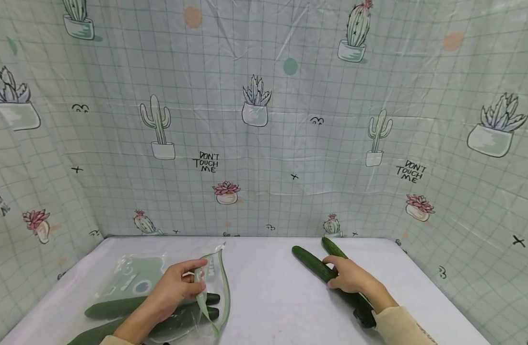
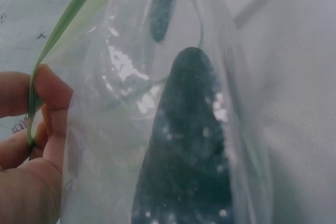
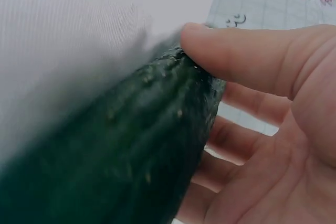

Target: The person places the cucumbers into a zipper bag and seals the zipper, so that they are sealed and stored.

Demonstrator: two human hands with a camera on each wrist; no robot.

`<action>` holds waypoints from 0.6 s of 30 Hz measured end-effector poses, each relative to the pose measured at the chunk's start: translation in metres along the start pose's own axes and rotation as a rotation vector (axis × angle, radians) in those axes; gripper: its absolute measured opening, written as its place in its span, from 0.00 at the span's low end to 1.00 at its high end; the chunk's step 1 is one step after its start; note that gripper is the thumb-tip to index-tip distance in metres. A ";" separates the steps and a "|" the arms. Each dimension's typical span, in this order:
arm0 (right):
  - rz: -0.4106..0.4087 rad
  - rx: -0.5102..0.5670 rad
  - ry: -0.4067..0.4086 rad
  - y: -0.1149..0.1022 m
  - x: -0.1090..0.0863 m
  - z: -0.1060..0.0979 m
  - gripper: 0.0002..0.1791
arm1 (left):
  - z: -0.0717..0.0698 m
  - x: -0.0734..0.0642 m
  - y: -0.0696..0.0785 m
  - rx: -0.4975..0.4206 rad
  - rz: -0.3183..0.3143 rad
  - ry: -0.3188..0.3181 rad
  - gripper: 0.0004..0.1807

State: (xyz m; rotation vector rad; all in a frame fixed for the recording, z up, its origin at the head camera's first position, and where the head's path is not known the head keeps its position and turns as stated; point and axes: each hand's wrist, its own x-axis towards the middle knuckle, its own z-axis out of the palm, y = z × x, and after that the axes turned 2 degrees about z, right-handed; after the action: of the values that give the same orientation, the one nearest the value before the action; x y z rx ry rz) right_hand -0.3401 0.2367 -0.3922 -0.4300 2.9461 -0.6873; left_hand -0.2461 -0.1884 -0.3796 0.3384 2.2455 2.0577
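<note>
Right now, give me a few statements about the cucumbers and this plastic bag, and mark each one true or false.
1. The left grip holds the zip bag at its mouth. True.
2. The zip bag is sealed. False: its mouth gapes open.
3. The right grip holds a dark green cucumber outside the bag. True.
4. At least two bagged cucumbers are visible. True.
5. Every cucumber is bagged. False: the held one and another cucumber are outside.

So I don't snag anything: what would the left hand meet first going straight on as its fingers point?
Most likely the clear bag's opposite green-edged lip, just right of the left hand, though depth is unclear; beyond lies white table.
</note>
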 end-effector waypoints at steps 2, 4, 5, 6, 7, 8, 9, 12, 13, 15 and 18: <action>-0.015 0.014 -0.004 -0.002 0.000 0.002 0.32 | 0.000 0.000 0.000 -0.003 0.001 -0.003 0.36; -0.032 0.021 -0.010 -0.005 -0.001 0.003 0.30 | -0.001 0.000 0.000 -0.005 -0.003 -0.001 0.36; -0.040 0.028 -0.013 -0.007 -0.001 0.004 0.29 | -0.001 0.001 0.000 -0.006 -0.005 0.001 0.36; -0.052 0.031 -0.016 -0.009 -0.001 0.005 0.29 | -0.001 0.001 0.000 -0.005 -0.004 0.000 0.36; -0.070 0.034 -0.021 -0.010 -0.001 0.006 0.28 | -0.001 0.001 -0.001 -0.004 -0.003 0.001 0.37; -0.089 0.038 -0.028 -0.012 -0.001 0.007 0.28 | -0.001 0.001 -0.001 -0.004 -0.003 0.001 0.37; -0.112 0.040 -0.038 -0.014 -0.001 0.008 0.28 | -0.001 0.001 -0.001 -0.005 -0.005 0.003 0.37; -0.200 0.034 -0.068 -0.020 -0.001 0.011 0.27 | -0.001 0.002 -0.002 -0.006 0.003 0.002 0.37; -0.230 0.035 -0.080 -0.023 -0.001 0.012 0.27 | -0.001 0.002 -0.002 -0.007 0.001 0.005 0.36; -0.292 0.033 -0.099 -0.028 -0.002 0.014 0.26 | 0.000 0.002 -0.002 -0.007 0.001 0.009 0.36; -0.374 0.033 -0.107 -0.037 -0.003 0.019 0.26 | 0.000 0.002 -0.001 -0.003 -0.002 0.013 0.36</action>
State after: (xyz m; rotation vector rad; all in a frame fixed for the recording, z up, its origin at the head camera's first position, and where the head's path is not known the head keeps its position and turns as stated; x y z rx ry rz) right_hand -0.3252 0.1981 -0.3923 -0.9970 2.7733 -0.7186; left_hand -0.2479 -0.1879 -0.3809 0.3231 2.2488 2.0681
